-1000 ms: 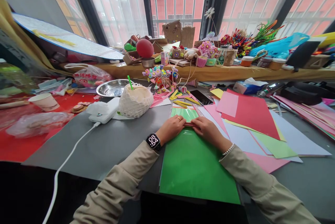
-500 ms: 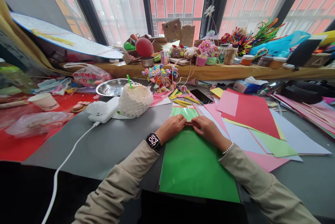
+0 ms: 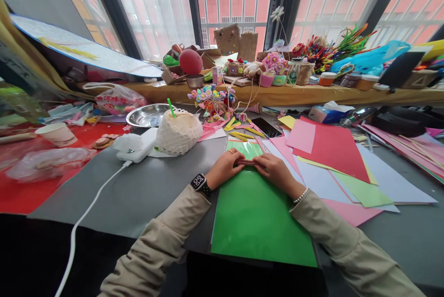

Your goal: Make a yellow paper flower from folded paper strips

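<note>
Over the green sheet [image 3: 260, 218], a narrow reddish-brown strip of folded paper [image 3: 247, 162] lies crosswise, its layers pressed thin. My left hand [image 3: 226, 167] is closed on the strip's left end, fingers curled over it. At the right end, my right hand [image 3: 277, 173] pinches it between thumb and fingers. The strip's middle shows between the hands; both ends are hidden under fingers. Just beyond is a light green sheet [image 3: 248, 147] in a clear sleeve.
Coloured paper sheets [image 3: 333, 149] spread to the right. A phone [image 3: 266, 127] and yellow paper strips [image 3: 243, 135] lie ahead. On the left are a coconut in white netting [image 3: 178, 135], a white power strip [image 3: 138, 146] with its cable, and a metal plate [image 3: 149, 115].
My left hand has slid a little left along the paper strip, so more of its middle shows. My right hand stays at the right end, almost still.
</note>
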Demonstrator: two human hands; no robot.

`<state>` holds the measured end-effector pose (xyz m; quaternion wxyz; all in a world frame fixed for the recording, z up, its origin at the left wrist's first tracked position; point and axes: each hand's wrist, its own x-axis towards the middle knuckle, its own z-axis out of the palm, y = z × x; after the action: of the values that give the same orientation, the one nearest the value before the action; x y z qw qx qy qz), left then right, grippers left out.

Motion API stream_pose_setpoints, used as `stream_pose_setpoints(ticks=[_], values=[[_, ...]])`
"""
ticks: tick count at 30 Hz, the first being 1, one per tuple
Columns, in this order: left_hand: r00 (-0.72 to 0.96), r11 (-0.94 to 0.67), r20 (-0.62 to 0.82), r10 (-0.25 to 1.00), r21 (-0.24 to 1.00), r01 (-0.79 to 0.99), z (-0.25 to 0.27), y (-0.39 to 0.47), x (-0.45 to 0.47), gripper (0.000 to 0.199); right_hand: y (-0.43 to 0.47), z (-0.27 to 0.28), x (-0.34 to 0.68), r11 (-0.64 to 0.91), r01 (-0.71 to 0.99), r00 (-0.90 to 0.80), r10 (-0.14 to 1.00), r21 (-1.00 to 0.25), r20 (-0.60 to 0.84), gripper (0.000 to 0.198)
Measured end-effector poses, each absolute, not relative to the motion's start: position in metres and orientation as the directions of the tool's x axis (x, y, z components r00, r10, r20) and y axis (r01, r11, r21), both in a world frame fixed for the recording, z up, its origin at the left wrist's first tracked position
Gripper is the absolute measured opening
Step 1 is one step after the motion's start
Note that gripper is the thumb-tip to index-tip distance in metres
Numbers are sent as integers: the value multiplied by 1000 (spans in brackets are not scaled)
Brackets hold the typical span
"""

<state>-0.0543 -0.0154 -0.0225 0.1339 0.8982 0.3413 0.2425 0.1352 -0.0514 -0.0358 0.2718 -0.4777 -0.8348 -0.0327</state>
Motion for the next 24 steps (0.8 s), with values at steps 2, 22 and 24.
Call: stream_pose_setpoints(ticks=[2,22,24], values=[[623,-705,345,702,460,539,-23,-14,-54,20,-51,-36,135,539,809,-378,783,-235,493,19],[457,-28,30,889,1000,-10,-14,-15,-39,45,-52,-30,138,322,498,-21,933,-805,360,29],[441,23,4,897,998,-56,-11,-16,-32,42,-51,-30,138,318,471,-5,934,-823,358,30]])
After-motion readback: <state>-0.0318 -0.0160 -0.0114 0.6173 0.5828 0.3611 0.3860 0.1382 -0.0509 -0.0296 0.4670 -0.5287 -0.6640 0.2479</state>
